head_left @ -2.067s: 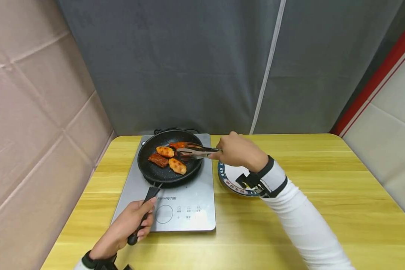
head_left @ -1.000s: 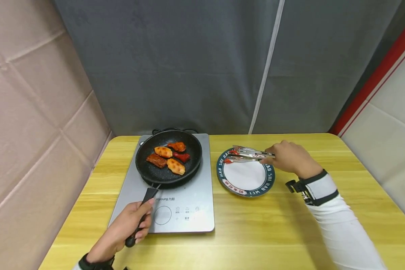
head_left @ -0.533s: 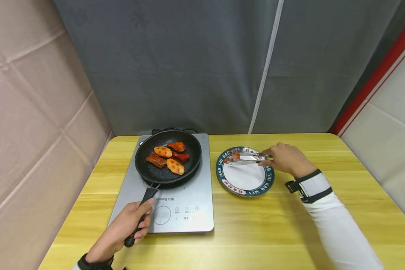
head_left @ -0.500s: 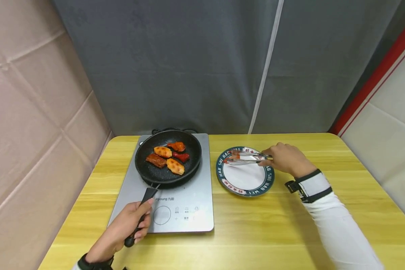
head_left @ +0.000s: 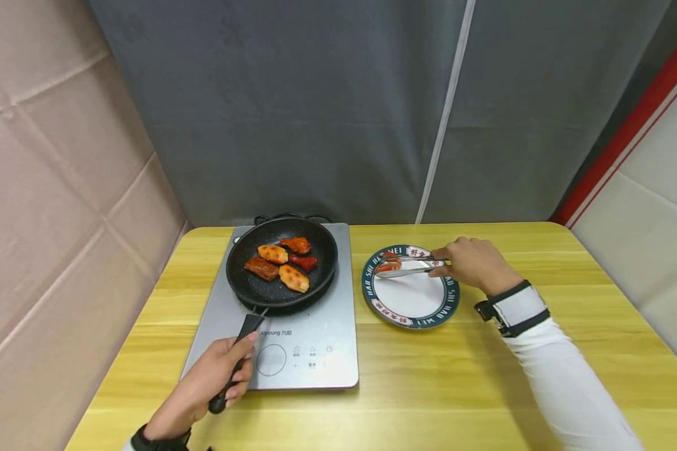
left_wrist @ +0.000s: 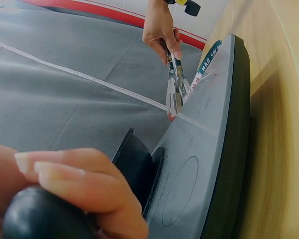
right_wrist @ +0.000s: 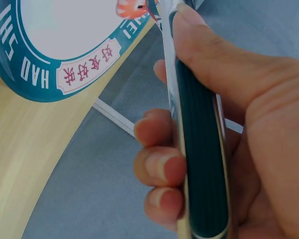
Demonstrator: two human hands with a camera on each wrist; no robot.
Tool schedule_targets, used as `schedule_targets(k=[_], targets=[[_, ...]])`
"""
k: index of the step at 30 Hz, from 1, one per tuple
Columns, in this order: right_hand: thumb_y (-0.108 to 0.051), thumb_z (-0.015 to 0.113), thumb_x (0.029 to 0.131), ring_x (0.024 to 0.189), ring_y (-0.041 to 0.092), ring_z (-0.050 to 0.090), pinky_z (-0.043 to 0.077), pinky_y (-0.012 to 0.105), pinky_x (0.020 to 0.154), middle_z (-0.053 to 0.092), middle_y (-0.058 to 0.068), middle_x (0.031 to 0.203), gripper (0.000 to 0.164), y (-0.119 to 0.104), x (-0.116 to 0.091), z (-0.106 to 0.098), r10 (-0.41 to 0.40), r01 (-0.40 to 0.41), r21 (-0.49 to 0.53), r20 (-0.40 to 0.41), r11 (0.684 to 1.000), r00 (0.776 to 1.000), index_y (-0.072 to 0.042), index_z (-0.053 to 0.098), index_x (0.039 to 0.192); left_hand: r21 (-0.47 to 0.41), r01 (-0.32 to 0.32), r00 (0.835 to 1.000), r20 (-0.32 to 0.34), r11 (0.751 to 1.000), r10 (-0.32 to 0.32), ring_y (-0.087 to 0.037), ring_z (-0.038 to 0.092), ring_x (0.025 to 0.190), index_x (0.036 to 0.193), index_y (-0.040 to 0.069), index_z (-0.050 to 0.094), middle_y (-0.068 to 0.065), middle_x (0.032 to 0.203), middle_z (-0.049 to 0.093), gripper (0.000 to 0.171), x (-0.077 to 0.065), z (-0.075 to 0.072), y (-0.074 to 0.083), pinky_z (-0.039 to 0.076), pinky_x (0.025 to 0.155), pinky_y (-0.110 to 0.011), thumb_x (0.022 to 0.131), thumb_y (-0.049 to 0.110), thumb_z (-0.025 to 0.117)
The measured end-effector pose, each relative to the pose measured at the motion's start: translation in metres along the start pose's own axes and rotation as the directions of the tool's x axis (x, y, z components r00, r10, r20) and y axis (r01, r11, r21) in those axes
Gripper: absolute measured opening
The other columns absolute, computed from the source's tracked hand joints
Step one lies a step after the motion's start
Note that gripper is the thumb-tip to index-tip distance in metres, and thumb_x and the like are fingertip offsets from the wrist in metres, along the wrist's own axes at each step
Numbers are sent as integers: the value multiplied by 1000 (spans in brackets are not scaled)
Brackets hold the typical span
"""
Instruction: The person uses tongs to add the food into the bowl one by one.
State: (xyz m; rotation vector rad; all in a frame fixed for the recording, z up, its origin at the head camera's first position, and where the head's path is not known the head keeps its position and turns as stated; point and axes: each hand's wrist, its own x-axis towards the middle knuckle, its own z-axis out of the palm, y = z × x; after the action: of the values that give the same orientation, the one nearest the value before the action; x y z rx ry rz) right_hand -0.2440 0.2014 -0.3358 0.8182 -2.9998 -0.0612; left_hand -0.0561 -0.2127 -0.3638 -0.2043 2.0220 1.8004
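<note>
My right hand (head_left: 474,266) grips metal tongs (head_left: 404,273) over the plate (head_left: 414,300), its fingers curled round the dark green handle (right_wrist: 202,149). The tongs' arms stand apart, with an orange-red, white-striped shrimp (head_left: 391,262) between their tips at the plate's upper left. Whether the tips touch it, I cannot tell. My left hand (head_left: 222,369) holds the black handle of the frying pan (head_left: 259,291). In the pan lie two golden chicken wings (head_left: 293,279), a brown meat slab (head_left: 261,269), an orange-red piece (head_left: 296,244) and a dark red piece (head_left: 303,262).
The pan sits on a silver induction cooker (head_left: 338,351) at the left of the wooden table (head_left: 457,388). A black cable (head_left: 265,219) shows behind the pan. A grey curtain (head_left: 293,125) hangs at the table's back edge, with a pale cloth wall (head_left: 79,219) on the left.
From over the pan, my right hand has carried the tongs rightward to the plate. The tongs' arms have spread since half a second ago, baring the shrimp. My left hand keeps its hold.
</note>
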Motion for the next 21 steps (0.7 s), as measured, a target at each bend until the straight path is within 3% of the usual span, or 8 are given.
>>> schedule_targets(k=[10, 21], targets=[[-46, 69, 77, 65, 18, 49, 40, 30, 50, 66, 10, 90, 54, 6, 2, 9, 28, -32, 94, 46, 995, 999, -11, 64, 117, -15, -5, 1000, -6, 1000, 5, -8, 30, 37, 78, 7, 37, 5, 55, 34, 40, 1, 1, -2, 31, 34, -21, 97, 42, 43], [-46, 70, 76, 69, 18, 51, 43, 32, 54, 67, 14, 103, 54, 18, -5, 8, 10, -16, 120, 49, 993, 999, -9, 65, 115, -15, -4, 1000, -10, 1000, 4, -8, 30, 37, 78, 7, 37, 5, 54, 33, 39, 1, 1, -1, 31, 34, -21, 98, 40, 42]])
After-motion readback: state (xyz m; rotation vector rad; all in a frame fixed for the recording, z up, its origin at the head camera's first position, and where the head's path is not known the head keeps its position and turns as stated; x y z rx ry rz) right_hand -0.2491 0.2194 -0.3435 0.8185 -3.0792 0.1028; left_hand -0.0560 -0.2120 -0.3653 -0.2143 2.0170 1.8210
